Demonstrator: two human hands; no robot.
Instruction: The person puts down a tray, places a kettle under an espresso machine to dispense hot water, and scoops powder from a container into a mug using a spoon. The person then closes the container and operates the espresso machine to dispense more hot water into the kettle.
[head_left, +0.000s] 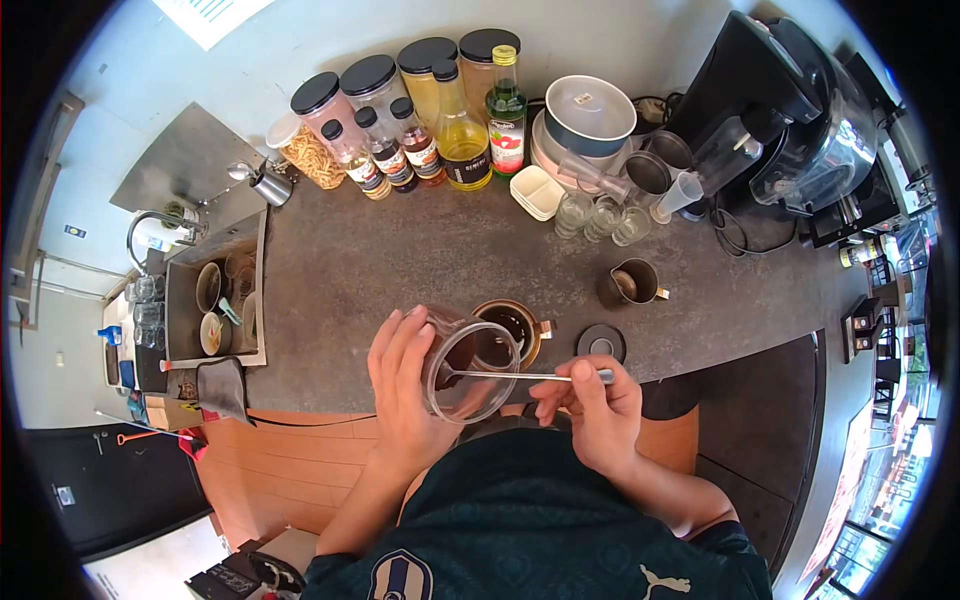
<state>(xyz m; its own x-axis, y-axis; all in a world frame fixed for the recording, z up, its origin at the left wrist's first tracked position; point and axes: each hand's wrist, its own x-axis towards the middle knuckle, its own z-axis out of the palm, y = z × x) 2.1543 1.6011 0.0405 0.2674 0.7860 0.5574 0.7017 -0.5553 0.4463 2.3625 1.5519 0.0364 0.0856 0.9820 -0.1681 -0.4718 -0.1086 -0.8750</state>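
Note:
My left hand [405,385] is wrapped round a clear jar [478,400], tilted with its open mouth toward me. Dark brown contents [459,356] show inside it; whether they are powder or something else I cannot tell. Between the thumb and fingers of my right hand [602,412] is the handle of a long metal spoon [530,377], whose tip reaches into the jar. Just behind the jar stands a metal pitcher [535,345], partly hidden by it, with dark stuff inside. A round black lid [601,343] lies on the counter near my right hand.
Another steel pitcher [632,284] stands on the dark counter [370,260]. Bottles [465,150] and black-lidded jars line the wall. Small glasses [603,218], stacked bowls [590,110] and a black machine [770,90] are at the right. A sink [262,300] with dishes is at the left.

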